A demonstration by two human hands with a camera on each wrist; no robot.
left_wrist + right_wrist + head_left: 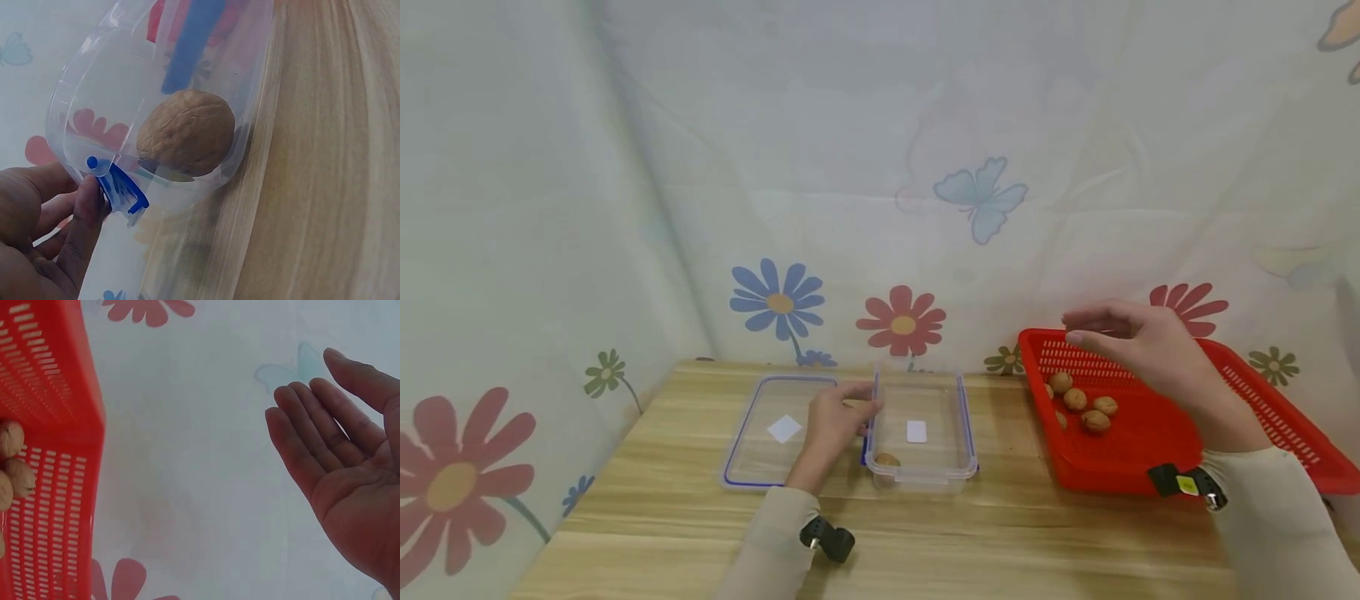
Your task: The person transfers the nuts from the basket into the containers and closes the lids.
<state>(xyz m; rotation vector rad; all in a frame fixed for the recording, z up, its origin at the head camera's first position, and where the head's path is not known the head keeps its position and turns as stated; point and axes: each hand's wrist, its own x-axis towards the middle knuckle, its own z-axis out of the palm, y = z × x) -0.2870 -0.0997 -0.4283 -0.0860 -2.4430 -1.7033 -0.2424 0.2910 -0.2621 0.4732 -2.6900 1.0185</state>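
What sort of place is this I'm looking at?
Probably a makeshift indoor workspace: a wood-grain table stands before a hanging sheet printed with flowers and butterflies, with a red perforated basket of walnuts.

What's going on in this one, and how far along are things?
A person is at a wooden table. Their left grip pinches a latch on the side of a clear box, which has a walnut inside. The right grip is raised over the red basket, fingers extended and holding nothing. Several walnuts lie in that basket. The box is uncovered; a blue-edged lid lies flat to its left.
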